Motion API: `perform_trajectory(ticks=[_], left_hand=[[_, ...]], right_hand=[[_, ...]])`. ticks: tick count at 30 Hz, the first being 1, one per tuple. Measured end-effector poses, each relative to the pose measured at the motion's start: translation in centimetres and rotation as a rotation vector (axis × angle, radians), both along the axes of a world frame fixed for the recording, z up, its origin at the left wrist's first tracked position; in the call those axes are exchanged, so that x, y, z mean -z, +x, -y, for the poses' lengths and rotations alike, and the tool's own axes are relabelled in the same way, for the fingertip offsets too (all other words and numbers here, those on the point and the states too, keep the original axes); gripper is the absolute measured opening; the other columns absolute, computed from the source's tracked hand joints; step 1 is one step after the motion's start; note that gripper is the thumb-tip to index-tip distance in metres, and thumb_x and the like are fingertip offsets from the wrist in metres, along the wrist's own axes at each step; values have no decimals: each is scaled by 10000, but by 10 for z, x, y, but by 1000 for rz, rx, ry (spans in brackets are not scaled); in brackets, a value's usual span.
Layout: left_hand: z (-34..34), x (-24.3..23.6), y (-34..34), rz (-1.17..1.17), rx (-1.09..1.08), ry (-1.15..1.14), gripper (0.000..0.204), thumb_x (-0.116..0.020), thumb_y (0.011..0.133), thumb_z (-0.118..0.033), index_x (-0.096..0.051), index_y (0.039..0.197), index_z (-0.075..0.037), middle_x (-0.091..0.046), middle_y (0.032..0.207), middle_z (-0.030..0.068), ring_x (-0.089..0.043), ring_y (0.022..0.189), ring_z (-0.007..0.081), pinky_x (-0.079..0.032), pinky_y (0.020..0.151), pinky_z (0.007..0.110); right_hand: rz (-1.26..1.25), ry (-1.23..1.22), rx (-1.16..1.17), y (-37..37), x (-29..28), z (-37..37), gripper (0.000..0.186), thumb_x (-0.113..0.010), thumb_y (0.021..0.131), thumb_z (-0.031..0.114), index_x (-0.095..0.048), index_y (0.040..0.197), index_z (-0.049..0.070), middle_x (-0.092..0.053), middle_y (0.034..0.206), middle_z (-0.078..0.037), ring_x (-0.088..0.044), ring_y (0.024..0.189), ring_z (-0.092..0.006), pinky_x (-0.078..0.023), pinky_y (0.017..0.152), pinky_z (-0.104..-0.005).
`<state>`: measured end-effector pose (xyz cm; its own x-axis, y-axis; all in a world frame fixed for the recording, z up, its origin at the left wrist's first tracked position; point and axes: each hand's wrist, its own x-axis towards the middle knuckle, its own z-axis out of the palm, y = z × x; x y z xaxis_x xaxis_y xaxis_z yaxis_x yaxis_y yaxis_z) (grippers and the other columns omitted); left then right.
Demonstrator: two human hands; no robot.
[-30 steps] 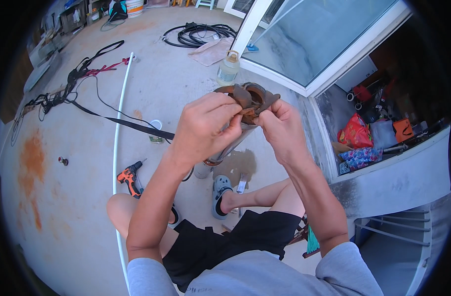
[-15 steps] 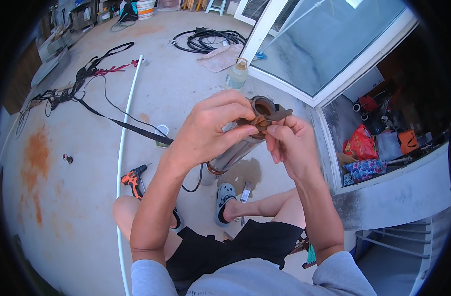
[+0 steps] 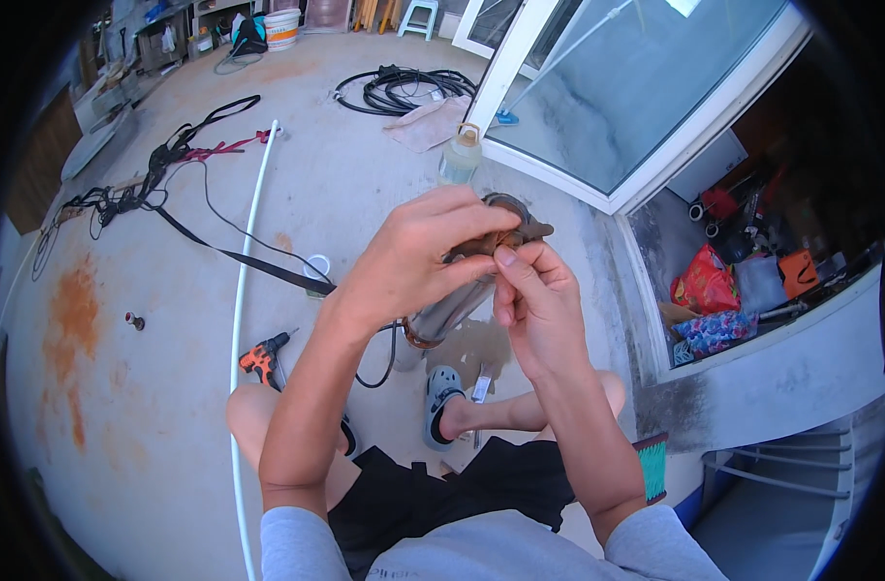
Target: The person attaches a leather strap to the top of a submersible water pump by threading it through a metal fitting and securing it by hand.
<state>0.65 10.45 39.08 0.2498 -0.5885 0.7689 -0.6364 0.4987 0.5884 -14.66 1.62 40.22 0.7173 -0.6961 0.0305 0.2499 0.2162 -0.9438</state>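
Your left hand (image 3: pixel 418 242) and right hand (image 3: pixel 541 300) pinch the brown strip (image 3: pixel 533 232) at the upper end of the metal cylinder (image 3: pixel 447 315). Strip judged light, pliable, tearable: grip near its edge. Cylinder judged heavy, rigid: support its body.

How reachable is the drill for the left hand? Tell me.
Probably not right now: the left hand is busy at the top of the tube, though nothing seems to lie over the drill.
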Motion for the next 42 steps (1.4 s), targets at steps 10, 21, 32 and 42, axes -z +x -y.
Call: perform_trajectory(ticks=[10, 21, 32, 42], left_hand=[[3, -2, 3, -65, 85, 71, 310, -770, 677, 58, -726, 975, -15, -694, 1073, 87, -647, 973, 215, -535, 847, 325], [6, -6, 8, -114, 69, -45, 303, -792, 670, 35, -692, 947, -36, -656, 1053, 71, -619, 1016, 239, -500, 921, 344], [-7, 5, 16, 133, -113, 35, 320, -810, 733, 17, -720, 1038, -15, -681, 1026, 96, -631, 969, 272, -519, 863, 366], [-1, 7, 6, 204, -135, -106, 203, -761, 770, 25, -739, 972, 15, -647, 836, 89, -596, 801, 264, -484, 682, 374]], right_hand=[[-196, -389, 4, 2, -17, 25, 108, -629, 855, 22, -600, 774, 87, -550, 644, 49, -370, 498, -24, -246, 448, -221], [-340, -886, -220, 4, -41, 66, 158, -689, 833, 22, -582, 717, 24, -526, 635, 51, -447, 578, -19, -339, 487, -242], [-247, -474, 4, -7, -23, 24, 134, -687, 938, 73, -650, 822, 20, -608, 628, -2, -522, 482, -47, -407, 439, -215], [-217, -346, 86, -7, 1, 0, 241, -700, 1004, 240, -631, 886, 41, -642, 686, -39, -572, 512, -102, -421, 472, -218]])
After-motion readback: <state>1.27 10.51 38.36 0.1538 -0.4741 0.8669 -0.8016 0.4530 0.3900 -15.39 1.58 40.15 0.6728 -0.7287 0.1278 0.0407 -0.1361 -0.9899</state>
